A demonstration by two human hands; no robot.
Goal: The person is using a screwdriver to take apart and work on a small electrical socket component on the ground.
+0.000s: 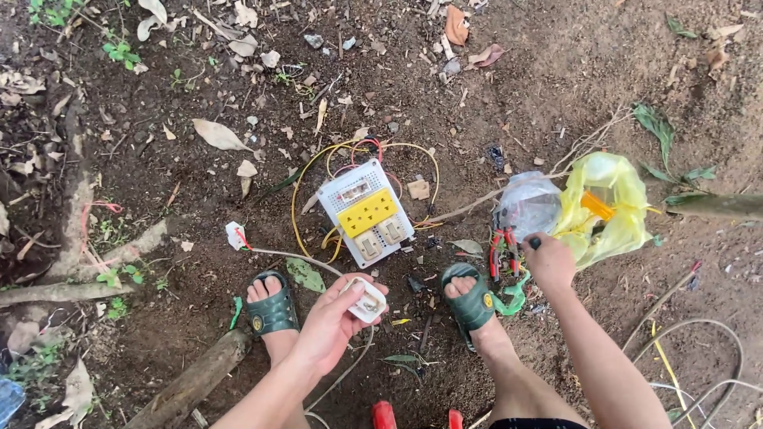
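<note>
A small white socket [367,302] is held in the left hand [334,324], the fingers curled about its underside and the thumb laid along its edge, just between the two green sandals [273,311]; a grey cable [350,367] trails from it down toward the bottom of the view. The right hand [548,264] is set farther out and to the right, closed round a dark handle [535,242] whose tool end is not visible (what kind of tool cannot be told). Red-handled pliers [501,250] lie just left of that hand, long axis running away from the body, well nearer to the right hand than to the left. Beyond the socket, up and slightly right, the white and yellow box [366,210] is seen among yellow wires [298,199]. Farthest right lie a clear bag [528,202] and a yellow bag [608,206].
</note>
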